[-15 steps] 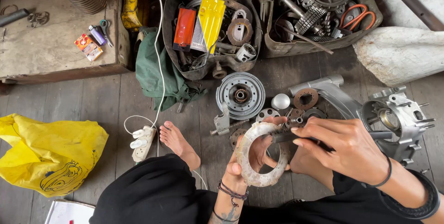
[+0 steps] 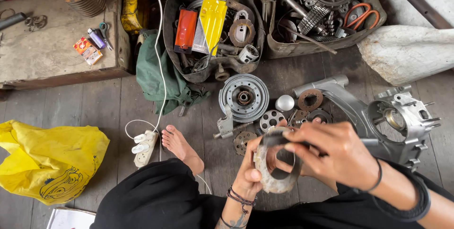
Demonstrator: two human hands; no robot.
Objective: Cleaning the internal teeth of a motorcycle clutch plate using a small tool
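— From the head camera, what do we have in our hands?

— Our left hand (image 2: 249,172) grips a worn grey metal ring (image 2: 273,163) from below, thumb on its front face, fingers curled behind. The ring sits upright over our lap, just above the black trousers (image 2: 161,196). Our right hand (image 2: 338,151) comes over the top edge, fingertips pinched on a dark strip (image 2: 276,138) lying along the rim. Whether that strip is a separate piece or part of the ring, we cannot tell.

— So both hands are closed on it?

— Yes, the left clamped on the lower rim, the right pinching the upper one. Neither is free.

— How do we handle it well?

— We judge the left should keep the ring steady, so the right can work the rim without it twisting. The metal looks rough and pitted, so we would keep our fingertips off the inner edge and press evenly.

— What lies around us on the floor?

— Beyond the ring, a ribbed pulley wheel (image 2: 244,97), a small domed cap (image 2: 284,103), a rusty disc (image 2: 310,99) and a perforated plate (image 2: 272,119) are spread on the wooden planks. A silver engine casing (image 2: 397,120) rests just right of our right hand. Our bare foot (image 2: 179,145) lies beside a white power strip (image 2: 143,146), a yellow plastic bag (image 2: 49,163) further left. Two trays of parts stand at the far edge.
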